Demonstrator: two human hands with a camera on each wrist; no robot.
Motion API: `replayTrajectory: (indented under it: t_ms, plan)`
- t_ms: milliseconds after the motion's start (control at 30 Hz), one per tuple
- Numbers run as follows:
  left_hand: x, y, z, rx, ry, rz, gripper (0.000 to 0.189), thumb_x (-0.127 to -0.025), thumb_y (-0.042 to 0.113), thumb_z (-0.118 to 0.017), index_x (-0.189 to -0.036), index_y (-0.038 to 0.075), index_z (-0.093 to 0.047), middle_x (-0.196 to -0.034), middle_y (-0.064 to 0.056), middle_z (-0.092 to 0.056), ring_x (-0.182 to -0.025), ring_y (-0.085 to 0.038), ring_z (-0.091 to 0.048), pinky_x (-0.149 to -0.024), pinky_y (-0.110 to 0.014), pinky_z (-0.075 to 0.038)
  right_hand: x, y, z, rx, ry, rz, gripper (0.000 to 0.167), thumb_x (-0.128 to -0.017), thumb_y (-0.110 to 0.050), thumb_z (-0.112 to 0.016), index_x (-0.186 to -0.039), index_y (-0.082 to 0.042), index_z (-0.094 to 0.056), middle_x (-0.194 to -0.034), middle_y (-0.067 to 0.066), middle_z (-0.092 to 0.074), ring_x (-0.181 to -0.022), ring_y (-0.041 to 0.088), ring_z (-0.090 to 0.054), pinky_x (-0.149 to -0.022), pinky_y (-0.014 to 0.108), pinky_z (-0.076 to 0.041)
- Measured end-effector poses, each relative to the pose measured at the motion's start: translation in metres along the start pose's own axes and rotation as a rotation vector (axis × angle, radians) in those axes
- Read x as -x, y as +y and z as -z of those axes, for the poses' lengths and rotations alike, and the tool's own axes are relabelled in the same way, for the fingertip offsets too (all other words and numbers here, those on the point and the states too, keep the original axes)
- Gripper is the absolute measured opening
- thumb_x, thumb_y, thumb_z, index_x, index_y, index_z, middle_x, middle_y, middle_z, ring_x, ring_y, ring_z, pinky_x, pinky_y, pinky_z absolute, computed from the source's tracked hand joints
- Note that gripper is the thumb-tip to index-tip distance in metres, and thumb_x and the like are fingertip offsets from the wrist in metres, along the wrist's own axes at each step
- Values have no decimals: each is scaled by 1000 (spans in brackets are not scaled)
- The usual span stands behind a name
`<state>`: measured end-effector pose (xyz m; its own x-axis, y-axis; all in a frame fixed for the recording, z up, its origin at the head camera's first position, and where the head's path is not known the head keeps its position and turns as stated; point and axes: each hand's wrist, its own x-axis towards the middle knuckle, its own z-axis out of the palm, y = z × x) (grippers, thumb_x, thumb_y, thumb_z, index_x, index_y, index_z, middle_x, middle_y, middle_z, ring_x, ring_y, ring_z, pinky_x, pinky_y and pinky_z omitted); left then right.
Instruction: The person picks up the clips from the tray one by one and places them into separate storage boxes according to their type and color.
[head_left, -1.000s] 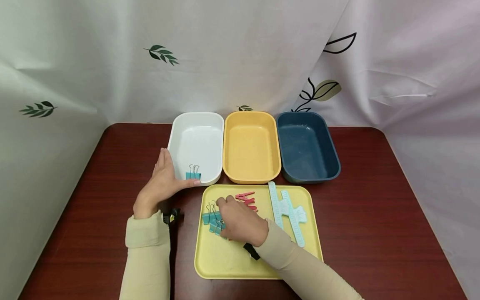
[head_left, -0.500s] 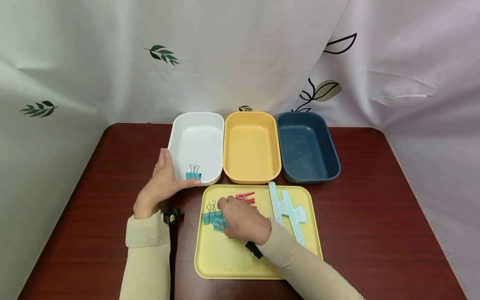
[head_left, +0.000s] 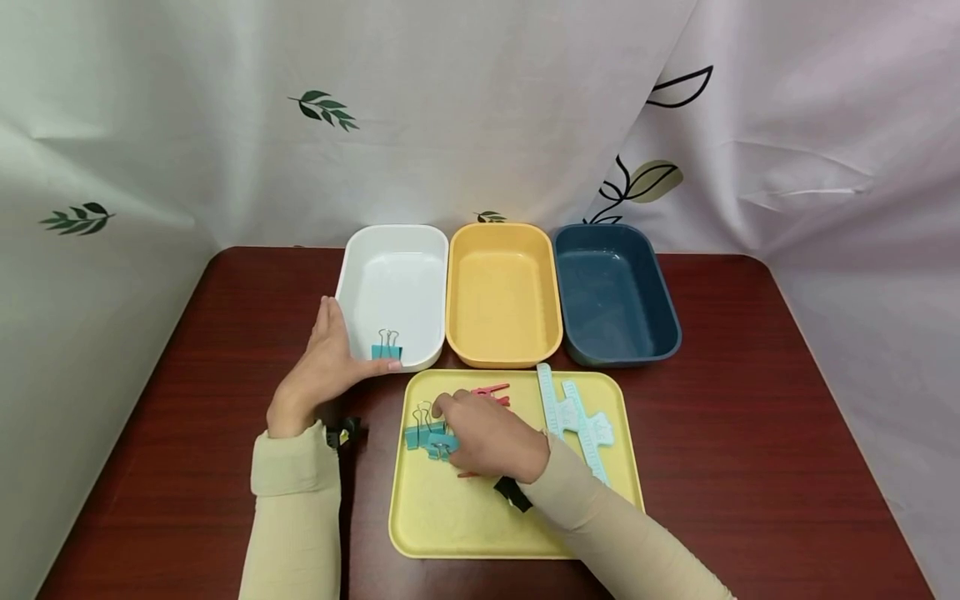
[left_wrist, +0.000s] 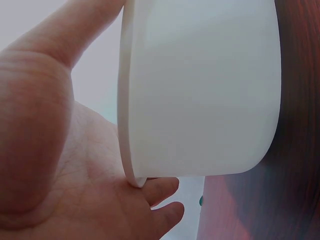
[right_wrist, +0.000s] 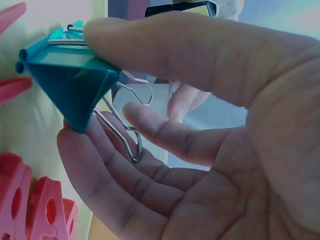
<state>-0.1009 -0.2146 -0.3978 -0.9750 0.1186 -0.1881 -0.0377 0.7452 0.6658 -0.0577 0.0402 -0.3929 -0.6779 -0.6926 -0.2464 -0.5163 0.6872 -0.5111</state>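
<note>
My left hand [head_left: 318, 367] rests against the near left corner of a white bin [head_left: 393, 287], fingers along its side and thumb at the front rim. In the left wrist view, the bin's wall [left_wrist: 205, 90] stands against the palm. One teal binder clip [head_left: 386, 352] sits in that bin. Over the yellow tray [head_left: 435, 521], my right hand [head_left: 491, 437] pinches a teal binder clip [right_wrist: 72, 85] between thumb and fingers, its wire handles towards the palm. More teal binder clips [head_left: 417, 436] lie just left of that hand. Red clothespins [head_left: 491, 398] are partly hidden behind it.
Two pale blue long-bar clips [head_left: 591, 442] lie on the tray's right side, partly covered by the right sleeve. A yellow bin [head_left: 504, 292] and a dark blue bin [head_left: 618, 292] stand in a row with the white one. A patterned curtain [head_left: 450, 108] hangs behind the table [head_left: 750, 417].
My right hand has shifted slightly right, and the lower teal binder clip has moved up with it. A red tip now shows below the hand. My left hand has stayed put.
</note>
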Motion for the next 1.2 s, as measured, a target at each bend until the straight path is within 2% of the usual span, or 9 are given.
replayTrajectory:
  t_ms: [267,500,900,1200]
  plan:
    - [0,0,0,-1,-2,5,142,-78,57,-81,-150,-5,24,-159,-24,26,-147,-38,19,-116,-60,-12,0,3,6,-2,20,62,48,-78,-2,-79,-123,1,-63,-104,8,-65,-83,14,-53,-67,22,-45]
    - [-1,-1,-1,-7,9,2,143,-77,56,-82,-150,-6,24,-158,-26,25,-147,-40,16,-116,-60,-14,0,4,11,-16,22,45,54,-80,-3,-78,-129,4,-58,-110,9,-64,-97,19,-59,-82,26,-50]
    - [-2,0,-1,-12,8,3,142,-77,57,-81,-150,-5,23,-159,-25,25,-147,-39,18,-116,-61,-12,0,7,16,-68,106,47,54,-76,1,-75,-128,4,-59,-103,6,-65,-93,17,-60,-80,28,-51]
    - [0,-1,-1,-9,11,-1,142,-77,57,-81,-151,-5,23,-159,-24,24,-147,-39,16,-115,-62,-15,-1,7,19,-86,132,76,56,-79,0,-76,-131,5,-56,-105,7,-63,-95,18,-59,-81,29,-50]
